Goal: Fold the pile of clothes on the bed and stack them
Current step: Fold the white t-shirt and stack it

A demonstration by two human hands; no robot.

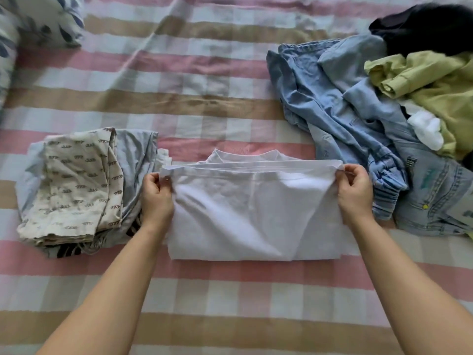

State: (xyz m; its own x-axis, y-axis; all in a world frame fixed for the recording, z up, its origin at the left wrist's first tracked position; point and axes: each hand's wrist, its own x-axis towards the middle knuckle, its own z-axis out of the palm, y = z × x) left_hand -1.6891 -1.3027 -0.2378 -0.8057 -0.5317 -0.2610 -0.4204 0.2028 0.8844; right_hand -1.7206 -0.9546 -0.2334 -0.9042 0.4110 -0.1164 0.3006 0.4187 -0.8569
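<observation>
You held the white shirt on the checked bedsheet, dead centre in front of you. Your left hand pinched the left end of its hemmed edge and your right hand pinched the right end. Fingers of both hands were curled onto the fabric, with the hem pulled straight between them. The collar showed just past that hem on the far side. The near edge was a clean fold line running across in front of you.

Room to move:
- Far side: open sheet from the collar up to the pillow at top left.
- Near side: open sheet between the fold line and you, crossed only by your forearms.
- Left: tight. The folded stack, printed cream piece on top, sat just beside your left hand. I couldn't tell if it touched the shirt.
- Right: tight. A cuff of the blue denim clothes lay just beside your right hand.

The denim was part of the unfolded pile, together with a green garment, a black garment and a small white piece, all at the right edge.
</observation>
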